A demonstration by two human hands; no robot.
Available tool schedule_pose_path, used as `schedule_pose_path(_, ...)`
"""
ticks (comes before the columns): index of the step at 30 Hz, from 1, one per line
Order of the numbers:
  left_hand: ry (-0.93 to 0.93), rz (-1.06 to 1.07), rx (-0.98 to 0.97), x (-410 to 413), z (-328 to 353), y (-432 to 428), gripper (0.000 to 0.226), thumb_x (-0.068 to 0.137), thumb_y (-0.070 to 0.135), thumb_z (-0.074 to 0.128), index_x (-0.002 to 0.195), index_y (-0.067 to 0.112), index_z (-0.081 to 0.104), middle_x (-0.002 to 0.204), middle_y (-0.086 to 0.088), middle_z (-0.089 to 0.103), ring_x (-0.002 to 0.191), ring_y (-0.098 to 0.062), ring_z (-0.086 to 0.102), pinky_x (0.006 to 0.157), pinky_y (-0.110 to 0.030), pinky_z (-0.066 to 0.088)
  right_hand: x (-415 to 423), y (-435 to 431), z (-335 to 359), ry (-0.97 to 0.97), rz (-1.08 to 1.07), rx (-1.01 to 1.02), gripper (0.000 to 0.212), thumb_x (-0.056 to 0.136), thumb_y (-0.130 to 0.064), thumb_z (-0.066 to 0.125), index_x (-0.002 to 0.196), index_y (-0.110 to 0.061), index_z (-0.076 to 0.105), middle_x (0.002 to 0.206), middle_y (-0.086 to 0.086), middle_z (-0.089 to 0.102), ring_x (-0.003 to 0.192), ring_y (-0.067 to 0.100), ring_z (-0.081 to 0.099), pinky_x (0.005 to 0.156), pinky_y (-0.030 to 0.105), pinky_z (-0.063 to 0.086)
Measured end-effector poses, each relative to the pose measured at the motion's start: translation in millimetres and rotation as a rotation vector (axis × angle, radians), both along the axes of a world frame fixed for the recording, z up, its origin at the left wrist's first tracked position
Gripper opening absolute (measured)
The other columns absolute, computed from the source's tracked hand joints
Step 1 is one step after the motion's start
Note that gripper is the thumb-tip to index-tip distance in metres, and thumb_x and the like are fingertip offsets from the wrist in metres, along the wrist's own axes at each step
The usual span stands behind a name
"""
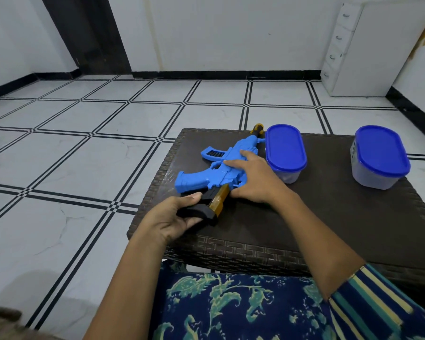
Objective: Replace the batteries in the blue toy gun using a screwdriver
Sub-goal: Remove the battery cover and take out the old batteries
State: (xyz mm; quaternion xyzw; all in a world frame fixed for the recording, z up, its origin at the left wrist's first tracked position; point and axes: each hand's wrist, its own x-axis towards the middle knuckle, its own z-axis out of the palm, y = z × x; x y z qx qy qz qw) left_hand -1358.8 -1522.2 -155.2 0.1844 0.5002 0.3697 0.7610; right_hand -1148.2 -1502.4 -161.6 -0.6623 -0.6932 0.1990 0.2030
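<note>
Gun (206, 176) lies flat on the table (329, 217) under both my hands, muzzle pointing away from me and butt toward my left. I judge this to be the very start of the job: I am steadying and positioning the toy, and no cover is off that I can see. I cannot make out a battery door or its screw on the face that is turned up, so it may be under my right palm or on the underside.

My left hand (172, 222) is wrapped round the black stock (196, 211), with the thumb over the top and the fingers curled beneath it, a firm hold. My right hand (255, 182) lies on the blue body with fingers straight and slightly spread, pressing it down and gripping nothing.

No screwdriver shows anywhere near either hand. Just beyond my right fingertips stands a tub (285, 148) with a blue lid, close beside the barrel, and a second tub (380, 153) sits well off to the right of that hand. I cannot tell what they hold.

Next I would need to find the battery door, probably by turning the gun over with the left hand while the right lets go, then fetch the driver, perhaps from a tub.
</note>
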Motion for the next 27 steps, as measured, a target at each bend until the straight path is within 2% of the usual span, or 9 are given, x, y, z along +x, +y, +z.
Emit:
schedule_pose_path(3,0.045,0.012,0.015,2,2,-1,0.015,0.087,-0.005,0.059,0.099,-0.002,0.067,0.092,-0.015,0.07,0.085,-0.026,0.067,0.054,-0.039,0.061,0,-1,1,0.016,-0.016,0.03,0.078,0.073,-0.029,0.08,0.143,-0.033,0.047,0.159,0.003,0.023,0.142,0.03,0.022,0.114,0.045,0.027)
schedule_pose_path(7,0.412,-0.017,0.172,0,-4,2,0.016,0.084,0.007,0.068,0.1,0.006,0.071,0.099,-0.012,0.069,0.093,-0.024,0.066,0.059,-0.033,0.058,-1,-1,1,0.05,-0.03,0.047,0.076,0.069,-0.027,0.082,0.139,-0.031,0.053,0.156,0.001,0.029,0.139,0.029,0.026,0.113,0.044,0.029)
schedule_pose_path(10,0.922,0.129,0.52,-14,-9,7,0.011,0.085,0.014,0.065,0.091,0.017,0.074,0.097,-0.004,0.072,0.097,-0.021,0.067,0.079,-0.033,0.054,-3,3,3,0.117,-0.059,0.082,0.072,0.066,-0.028,0.083,0.134,-0.031,0.059,0.153,0.0,0.035,0.138,0.028,0.031,0.112,0.044,0.033)
schedule_pose_path(12,1.168,0.144,0.824,-24,-7,11,0.03,0.087,0.009,0.056,0.112,0.017,0.069,0.11,-0.001,0.069,0.103,-0.017,0.063,0.09,-0.028,0.047,-4,5,6,0.147,-0.077,0.104,0.071,0.064,-0.031,0.085,0.131,-0.03,0.062,0.151,0.001,0.04,0.138,0.028,0.033,0.113,0.046,0.033)
schedule_pose_path(14,1.156,0.002,1.026,-28,-6,16,0.051,0.088,-0.003,0.047,0.135,0.014,0.056,0.135,0.001,0.056,0.122,-0.014,0.051,0.104,-0.023,0.036,-4,6,9,0.171,-0.091,0.109,0.071,0.061,-0.031,0.087,0.128,-0.03,0.064,0.15,0.001,0.042,0.138,0.028,0.035,0.113,0.046,0.033)
schedule_pose_path(17,1.113,-0.237,1.1,-26,-10,22,0.064,0.089,-0.009,0.039,0.147,0.018,0.041,0.154,0.002,0.035,0.144,-0.013,0.03,0.119,-0.027,0.02,-4,7,16,0.217,-0.091,0.105,0.068,0.06,-0.022,0.087,0.124,-0.028,0.067,0.15,0.002,0.043,0.139,0.024,0.035,0.11,0.039,0.035)
schedule_pose_path(21,0.938,-0.106,0.957,-28,-9,30,0.053,0.09,-0.001,0.044,0.136,0.022,0.057,0.138,0.002,0.056,0.12,-0.008,0.054,0.1,-0.018,0.041,-1,6,23,0.297,-0.099,0.133,0.06,0.064,-0.01,0.085,0.12,-0.023,0.07,0.149,0.004,0.046,0.137,0.017,0.04,0.098,0.022,0.038)
schedule_pose_path(23,0.77,-0.046,0.906,-28,-7,33,0.05,0.09,0.0,0.046,0.135,0.019,0.058,0.137,0.001,0.057,0.121,-0.006,0.054,0.106,-0.024,0.042,3,5,25,0.303,-0.093,0.14,0.058,0.065,-0.009,0.084,0.12,-0.022,0.07,0.147,0.004,0.048,0.135,0.013,0.042,0.092,0.015,0.035)
schedule_pose_path(27,0.952,-0.177,1.108,-30,-9,34,0.067,0.093,-0.005,0.042,0.152,0.023,0.029,0.157,0.014,0.024,0.146,-0.001,0.013,0.12,-0.024,0.015,5,5,26,0.303,-0.084,0.139,0.058,0.065,-0.008,0.085,0.12,-0.021,0.071,0.148,0.006,0.047,0.137,0.014,0.04,0.092,0.016,0.035)
